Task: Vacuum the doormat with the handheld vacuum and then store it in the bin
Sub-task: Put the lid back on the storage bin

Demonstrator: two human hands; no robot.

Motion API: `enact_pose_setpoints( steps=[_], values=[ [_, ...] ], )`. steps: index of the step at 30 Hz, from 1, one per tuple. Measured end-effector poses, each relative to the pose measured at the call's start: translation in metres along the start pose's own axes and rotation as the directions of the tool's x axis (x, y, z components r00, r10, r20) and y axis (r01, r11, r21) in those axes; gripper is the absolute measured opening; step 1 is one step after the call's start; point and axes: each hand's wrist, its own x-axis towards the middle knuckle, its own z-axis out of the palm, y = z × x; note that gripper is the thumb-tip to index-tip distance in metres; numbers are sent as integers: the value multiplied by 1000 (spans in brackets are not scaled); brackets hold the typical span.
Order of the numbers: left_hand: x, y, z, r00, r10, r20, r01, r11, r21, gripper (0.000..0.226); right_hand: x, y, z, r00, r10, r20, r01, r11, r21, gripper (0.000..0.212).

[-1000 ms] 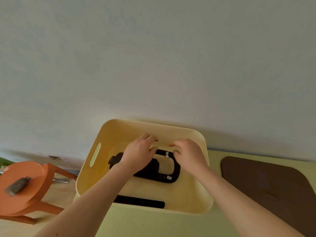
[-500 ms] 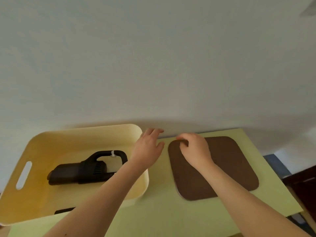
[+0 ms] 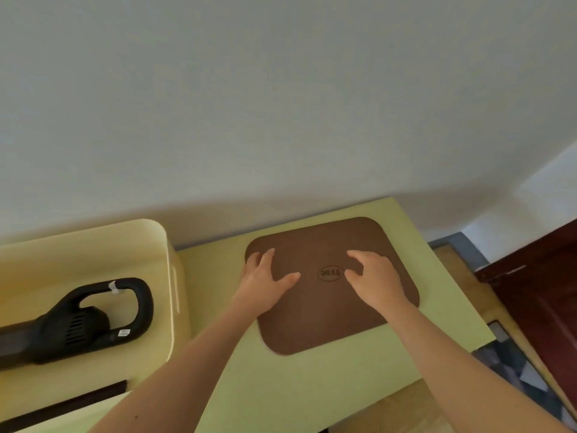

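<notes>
A brown doormat (image 3: 324, 320) with rounded corners and an oval logo lies flat on the pale green table (image 3: 312, 385). My left hand (image 3: 265, 281) rests over the mat's left edge, fingers spread. My right hand (image 3: 374, 276) hovers over or touches the mat just right of the logo, fingers curled and apart. Neither hand holds anything. The black handheld vacuum (image 3: 81, 323) lies on its side inside the cream plastic bin (image 3: 162, 245) at the left, handle loop toward the mat.
A grey wall runs behind the table. A dark strip (image 3: 62, 404) shows at the bin's near edge. Right of the table are a dark red wooden door or cabinet (image 3: 546, 307) and patterned floor tiles (image 3: 515, 370).
Both hands left the vacuum in the bin and moved right onto the doormat. My view swung right, so the bin now sits at the left edge.
</notes>
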Motion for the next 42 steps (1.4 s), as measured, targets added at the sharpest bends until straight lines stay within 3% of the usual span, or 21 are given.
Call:
enact_pose_setpoints(
  steps=[5,10,13,16,21,28,35,42],
  values=[
    [16,-4,23,974,-225,-17,223,972,-69,94,27,41,7,985,113,133,-102,991,-90,63],
    [27,-4,34,933,-330,-142,306,937,-168,94,51,75,13,945,285,159,-257,950,-177,84],
    [32,-5,36,890,-393,-232,345,912,-221,89,59,90,16,915,371,160,-357,927,-110,91],
    [35,-5,38,866,-426,-261,364,896,-255,85,61,94,22,924,364,119,-365,931,-17,91],
    [35,-2,34,827,-494,-268,321,807,-496,78,59,92,21,927,373,38,-375,919,121,87],
    [26,11,35,821,-517,-243,289,743,-604,89,57,70,12,952,303,49,-305,914,269,88],
    [22,14,34,801,-531,-276,187,661,-726,33,47,76,11,953,280,119,-298,935,191,81],
    [14,17,17,771,-567,-290,111,568,-815,33,33,84,6,957,270,110,-286,940,186,79]
  ],
)
